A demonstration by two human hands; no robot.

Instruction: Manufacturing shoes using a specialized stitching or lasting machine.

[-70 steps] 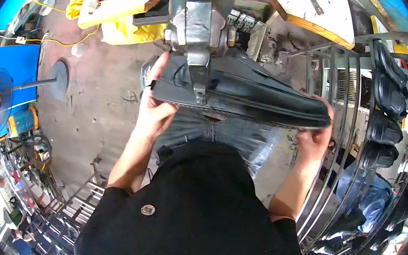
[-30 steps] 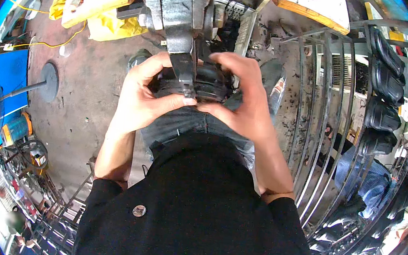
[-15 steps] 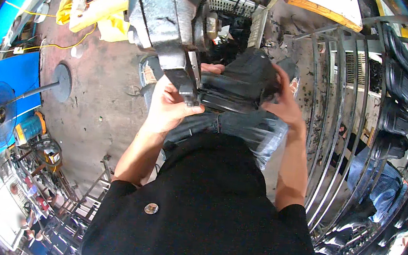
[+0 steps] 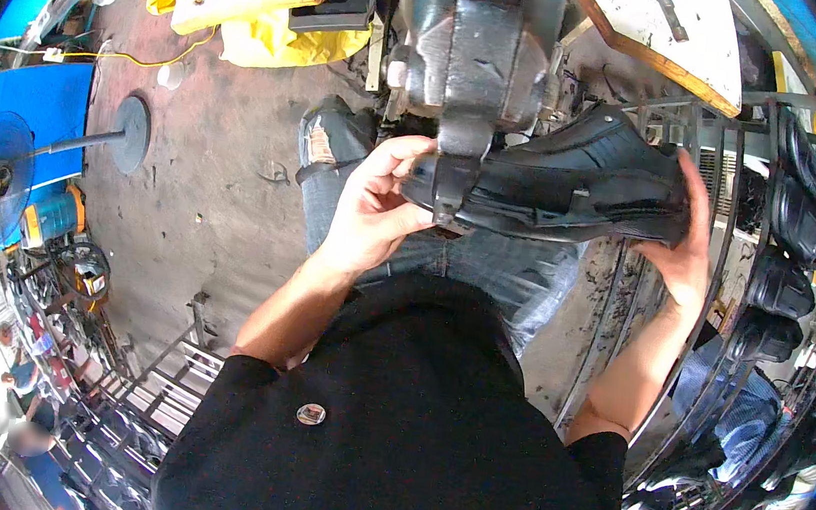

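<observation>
A black leather shoe (image 4: 557,186) lies sideways between my two hands, under the narrow head of a dark metal machine (image 4: 478,82). Its toe points left and its heel end points right. My left hand (image 4: 379,201) is closed round the toe end, thumb below and fingers above, right beside the machine's tip. My right hand (image 4: 687,232) grips the heel end, with the thumb underneath and the fingers along the back. The machine's tip covers a strip of the shoe near the toe; whether it presses on the shoe I cannot tell.
To the right stands a metal rack (image 4: 716,290) with several black shoes (image 4: 782,283) on it. A white tabletop (image 4: 670,33) with a wooden edge juts in at the far right. Yellow cloth (image 4: 291,45) hangs at the far left. A standing fan (image 4: 10,174) is on the left.
The shoe has swung out to the right, showing its long side. My right hand has moved right with the heel. The machine appears further right as the view shifted.
</observation>
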